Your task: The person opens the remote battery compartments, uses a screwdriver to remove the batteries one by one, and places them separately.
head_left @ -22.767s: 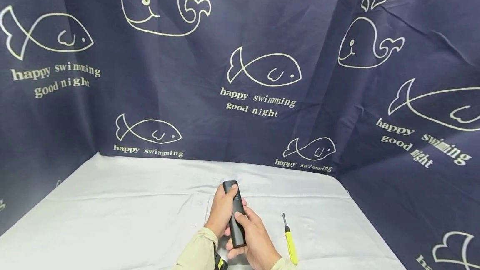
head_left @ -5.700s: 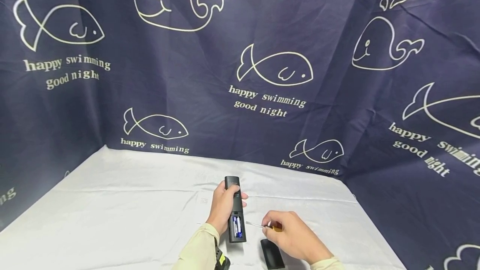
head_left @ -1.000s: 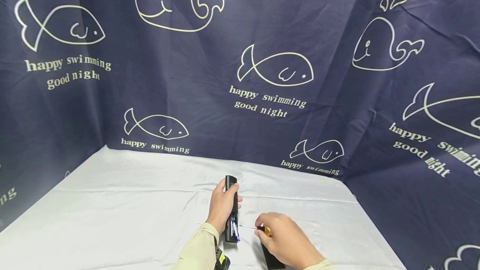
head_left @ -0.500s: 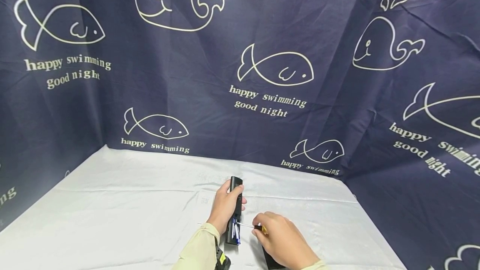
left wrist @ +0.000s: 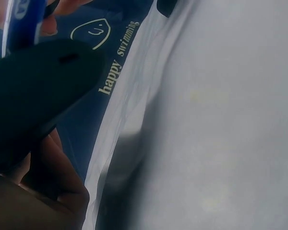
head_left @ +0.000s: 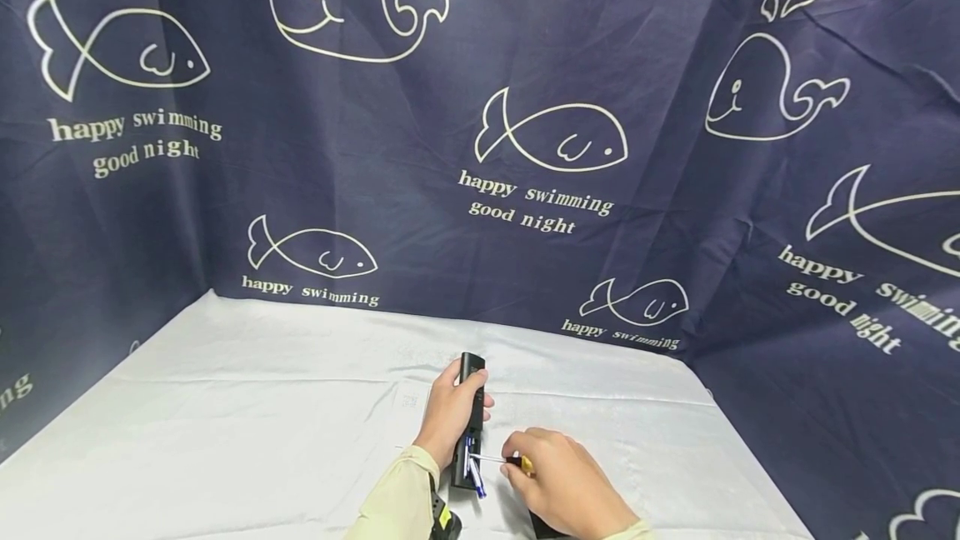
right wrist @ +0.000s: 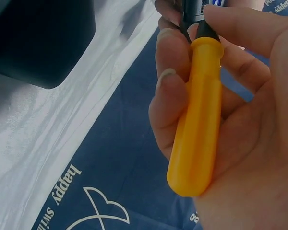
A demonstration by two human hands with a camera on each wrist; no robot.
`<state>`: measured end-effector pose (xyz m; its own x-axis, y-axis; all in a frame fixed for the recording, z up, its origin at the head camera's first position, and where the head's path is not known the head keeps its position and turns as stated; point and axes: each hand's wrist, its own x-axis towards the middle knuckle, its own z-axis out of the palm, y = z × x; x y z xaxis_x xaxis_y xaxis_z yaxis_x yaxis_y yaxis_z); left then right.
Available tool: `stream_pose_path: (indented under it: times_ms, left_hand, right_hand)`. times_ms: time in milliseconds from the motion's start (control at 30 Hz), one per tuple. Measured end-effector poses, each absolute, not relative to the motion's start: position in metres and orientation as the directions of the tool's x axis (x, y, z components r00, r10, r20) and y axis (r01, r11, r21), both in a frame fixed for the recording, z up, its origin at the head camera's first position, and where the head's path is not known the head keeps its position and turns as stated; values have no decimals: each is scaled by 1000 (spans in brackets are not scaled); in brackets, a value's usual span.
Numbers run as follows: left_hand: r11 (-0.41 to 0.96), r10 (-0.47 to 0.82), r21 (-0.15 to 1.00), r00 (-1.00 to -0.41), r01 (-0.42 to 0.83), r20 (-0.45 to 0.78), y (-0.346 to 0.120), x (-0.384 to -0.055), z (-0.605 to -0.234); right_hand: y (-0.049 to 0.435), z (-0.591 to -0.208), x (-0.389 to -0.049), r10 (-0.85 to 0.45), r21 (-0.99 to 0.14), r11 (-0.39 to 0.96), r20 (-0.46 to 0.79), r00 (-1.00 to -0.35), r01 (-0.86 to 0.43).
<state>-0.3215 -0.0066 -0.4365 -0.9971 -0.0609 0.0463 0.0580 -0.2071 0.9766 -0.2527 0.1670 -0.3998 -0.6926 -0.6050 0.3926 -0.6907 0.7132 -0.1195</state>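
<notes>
- The step in hand looks to be levering a battery [head_left: 478, 483] out of the black remote [head_left: 476, 419] with the tip of a screwdriver [right wrist: 196, 120]
- The left hand [head_left: 446, 411] is clamped on the upper part of the remote, thumb laid across the upward side and fingertips showing at the right edge; the remote points away from the person, in front of them, and I cannot tell whether its lower end touches the white cloth [head_left: 262, 407]
- The right hand [head_left: 566, 477] is clamped on the screwdriver, its fingers around the yellow handle, with the shaft reaching leftward into the uncovered compartment [head_left: 462, 487] at the remote's near end
- The battery sits tilted, near end sticking out past the compartment; in the left wrist view its blue and white body rises above the remote's dark end
- What seems to be a second battery [head_left: 467, 467] lies beside it inside the compartment, too small to be sure
- The dark cover [head_left: 543, 528] lies just under the right hand, mostly hidden by it
- The next move probably calls for slightly more lift with the tip while the left grip holds firm, until the battery comes free; a sudden flick could send it rolling over the cloth
- The second battery would likely need the same prying afterwards
</notes>
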Motion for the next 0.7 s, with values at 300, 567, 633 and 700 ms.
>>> stream_pose_path:
  times_ms: [300,567,633,700]
  left_hand:
    - [-201,-57,978,-997,63,52,-7,-321,-439]
    - [-207,-56,977,-997,56,45,-7,-322,-438]
    - [-210,-59,976,-997,55,43,-7,-322,-437]
    - [-211,-62,976,-997,55,43,-7,-322,-437]
  right_hand:
    - [166,-399,-253,-601,-133,722,369,-710,-680]
    - [165,-397,-252,-587,-158,737,332,-738,-657]
    - [165,-396,-251,-582,-170,741,321,-747,-650]
    - [165,-396,-251,-579,-175,743,315,-752,-645]
